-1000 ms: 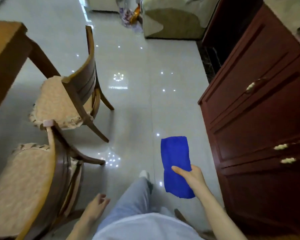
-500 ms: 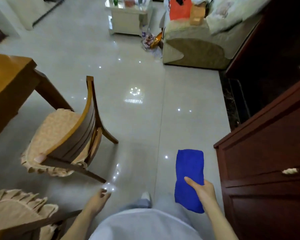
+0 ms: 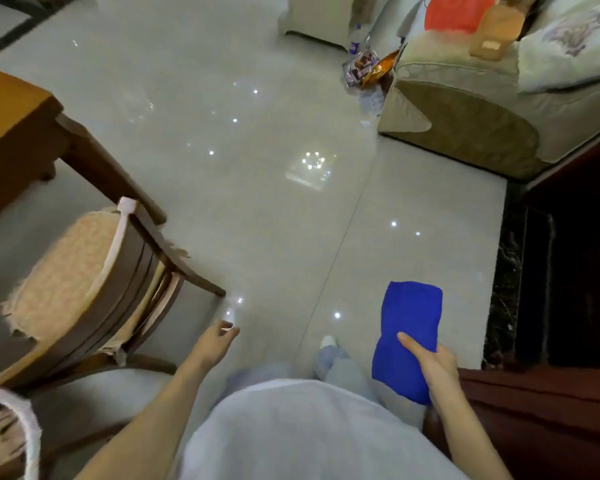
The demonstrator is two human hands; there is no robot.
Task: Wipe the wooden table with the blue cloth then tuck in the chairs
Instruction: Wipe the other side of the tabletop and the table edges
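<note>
head view, approach to the wooden table [image 3: 11, 126]. blue cloth [image 3: 413, 313] folded into a long strip and gripped in the right hand [image 3: 430, 368], thumb laid across its near half, fingers curled beneath. far half of the strip projecting free over the pale tiled floor [image 3: 257, 174], touching nothing. left hand [image 3: 217, 342] empty, fingers loosely extended and apart, swung forward near the rear leg of the nearer chair [image 3: 84, 282] but not on it.

compared with half a second earlier:
- same grip on the cloth, same empty left hand.
- table corner larger and lower at far left.
- cushioned chair drawn closer and seen more from above, its back toward the viewer.
- second chair [image 3: 4, 431] reduced to a sliver at near left.
- dark red cabinet [image 3: 541, 417] slipped back to the near right edge.
- sofa [image 3: 465, 112] and snack bags [image 3: 364, 67] closer at far right.

read as walking forward past the chairs, along the table's side.

meaning for the task: no wiping begun, cloth well apart from the tabletop, both chairs standing pulled out from the table. likely next need: a turn to the left and the cloth brought flat onto the wood. tabletop mostly out of frame, so condition of its surface impossible to tell.
</note>
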